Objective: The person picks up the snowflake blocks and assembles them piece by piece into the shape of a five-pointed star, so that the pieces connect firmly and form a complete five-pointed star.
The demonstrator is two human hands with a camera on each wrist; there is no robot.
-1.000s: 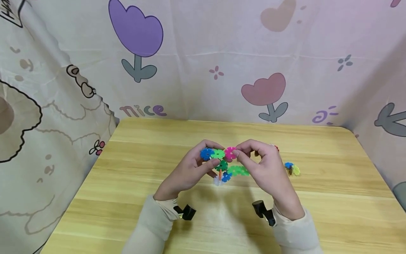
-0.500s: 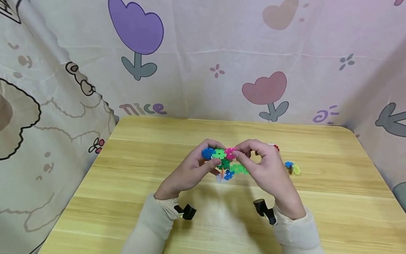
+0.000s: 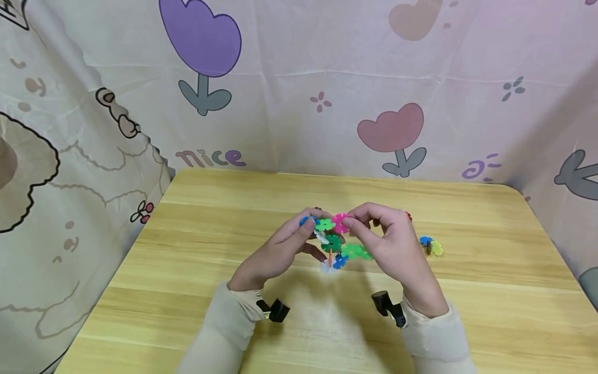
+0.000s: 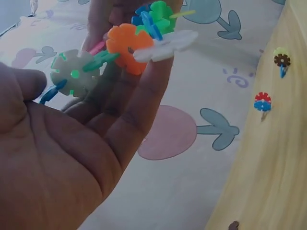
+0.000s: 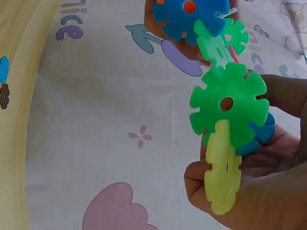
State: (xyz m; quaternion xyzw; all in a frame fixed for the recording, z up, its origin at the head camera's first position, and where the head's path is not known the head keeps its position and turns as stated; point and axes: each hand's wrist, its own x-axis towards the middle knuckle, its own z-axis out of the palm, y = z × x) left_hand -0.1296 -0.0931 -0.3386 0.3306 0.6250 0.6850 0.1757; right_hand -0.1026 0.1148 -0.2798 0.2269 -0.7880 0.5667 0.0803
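A model of interlocking snowflake discs is held between both hands above the table. My left hand [image 3: 280, 252] has its thumb over the blue disc at the model's top left, fingers behind. Between thumb and forefinger, my right hand [image 3: 392, 246] pinches the pink disc [image 3: 340, 222] beside a light green disc [image 3: 325, 224]. Below are a white disc [image 3: 320, 237], a dark green disc [image 3: 333, 244], an edge-on orange disc and a lower blue disc [image 3: 340, 261]. The left wrist view shows the orange disc [image 4: 120, 45] against the fingers. A yellow disc [image 5: 223, 167] juts out in the right wrist view.
Joined blue, brown and yellow discs [image 3: 436, 248] lie on the wooden table [image 3: 187, 249] to the right. Red and blue discs [image 4: 262, 101] lie farther back, partly behind the right hand in the head view. A printed cloth [image 3: 289, 130] hangs behind the table.
My left thumb has moved from the middle of the model up to the blue disc, uncovering a white disc. The right hand keeps its pinch on the pink disc.
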